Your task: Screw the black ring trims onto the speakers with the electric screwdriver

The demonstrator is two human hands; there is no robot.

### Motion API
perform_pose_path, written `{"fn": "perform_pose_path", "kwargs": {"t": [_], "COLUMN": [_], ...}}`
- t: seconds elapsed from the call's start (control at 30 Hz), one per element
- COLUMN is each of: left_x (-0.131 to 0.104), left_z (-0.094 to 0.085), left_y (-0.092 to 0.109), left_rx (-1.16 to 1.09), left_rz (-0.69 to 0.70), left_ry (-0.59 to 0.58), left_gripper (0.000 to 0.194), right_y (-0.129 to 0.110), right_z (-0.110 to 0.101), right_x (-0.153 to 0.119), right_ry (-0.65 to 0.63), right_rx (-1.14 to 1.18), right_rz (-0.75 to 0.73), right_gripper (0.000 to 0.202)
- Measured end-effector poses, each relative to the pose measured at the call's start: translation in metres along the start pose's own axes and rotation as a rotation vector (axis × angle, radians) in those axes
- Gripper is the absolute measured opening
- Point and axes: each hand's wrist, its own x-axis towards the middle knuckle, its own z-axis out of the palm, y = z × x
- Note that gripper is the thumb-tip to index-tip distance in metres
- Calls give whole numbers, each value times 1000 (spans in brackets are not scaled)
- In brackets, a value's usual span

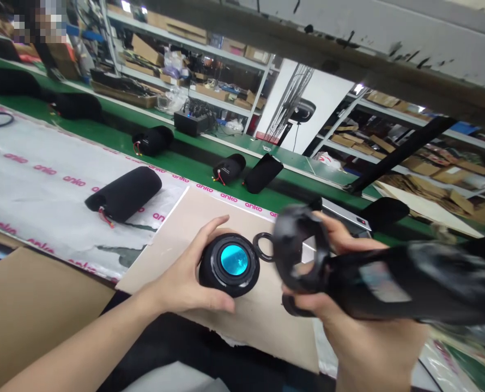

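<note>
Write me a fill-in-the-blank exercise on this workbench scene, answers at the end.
The left hand holds a round black unit whose shiny centre is ____.
A flat black ring lies on the cardboard, ____ the left hand and the right hand.
The pink word printed again and again on the white sheet is "____".
The long surface beyond the white sheet is coloured ____.

Missing words: blue; between; anko; green.

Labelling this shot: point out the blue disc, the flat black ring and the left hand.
Blue disc (234, 259): head view, its middle.
Flat black ring (256, 247): head view, left side of rim.
Left hand (184, 279): head view, back of hand.
</note>
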Motion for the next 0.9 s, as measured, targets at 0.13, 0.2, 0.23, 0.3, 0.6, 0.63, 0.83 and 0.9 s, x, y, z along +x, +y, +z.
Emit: {"fn": "perform_pose_path", "kwargs": {"t": [0.13, 0.2, 0.23, 0.3, 0.6, 0.63, 0.83, 0.9], "left_x": [-2, -3, -3, -5, -6, -6, -3, -3], "left_z": [-3, -4, -4, -6, -6, -5, -1, 0], "left_y": [-7, -8, -9, -10, -12, -12, -7, -6], "left_rx": [-44, -34, -26, -12, 36, 28, 1, -21], "left_rz": [-28, -28, -33, -49, -92, -92, -63, -69], "left_ry": [31, 34, 34, 37, 69, 69, 61, 44], "left_gripper": [137, 139, 139, 140, 141, 140, 132, 128], "right_y": [-8, -8, -8, -6, -5, -5, -6, -8], "right_z": [10, 13, 15, 16, 17, 18, 22, 26], "right_x": [-2, -1, 0, 3, 6, 5, -6, -8], "right_ry": [-81, -159, -208, -296, -310, -298, -228, -214], "right_rx": [-43, -159, -231, -353, -346, -359, -451, -483], "right_rz": [303, 417, 445, 494, 495, 484, 483, 488], "right_gripper": [71, 76, 76, 72, 72, 73, 70, 69]}}
